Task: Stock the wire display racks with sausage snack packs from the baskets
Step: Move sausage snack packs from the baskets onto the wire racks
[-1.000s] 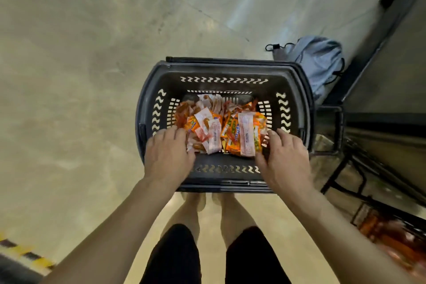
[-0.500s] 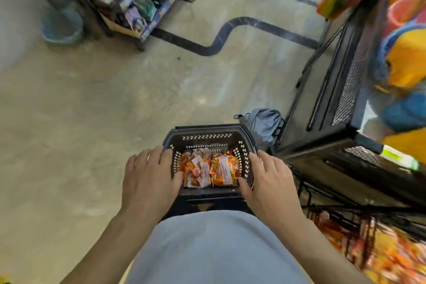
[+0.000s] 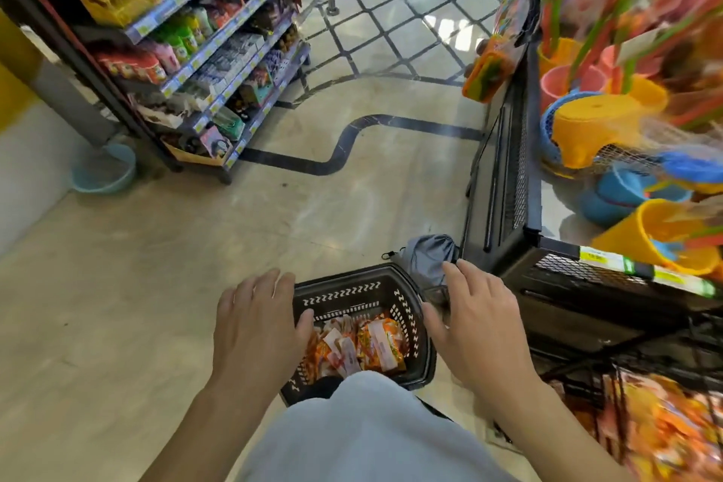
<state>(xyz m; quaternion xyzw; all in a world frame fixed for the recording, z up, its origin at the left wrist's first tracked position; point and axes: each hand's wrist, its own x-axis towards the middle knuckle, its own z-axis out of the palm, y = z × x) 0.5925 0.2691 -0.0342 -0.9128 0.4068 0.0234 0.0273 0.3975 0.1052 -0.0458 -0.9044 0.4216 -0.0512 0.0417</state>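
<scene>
Head camera view, looking down: a person in a grey shirt (image 3: 364,438) stands over a black plastic basket (image 3: 352,283) on a beige shop floor (image 3: 156,286). The left hand (image 3: 256,329) is held at the basket's left rim and the right hand (image 3: 479,329) at its right rim, both with fingers spread and holding nothing; whether either thumb touches the rim cannot be told. Orange-and-white sausage snack packs (image 3: 369,344) lie heaped in the bottom of the basket. A grey bag (image 3: 424,256) sits on the floor just beyond it, against the foot of a black wire rack (image 3: 587,272) loaded with yellow and blue buckets (image 3: 657,229). Blurred orange packets (image 3: 673,438) fill the rack's lowest level at right. A stocked snack shelf (image 3: 203,51) stands well apart at upper left, a blue basin (image 3: 103,168) beside its base.
</scene>
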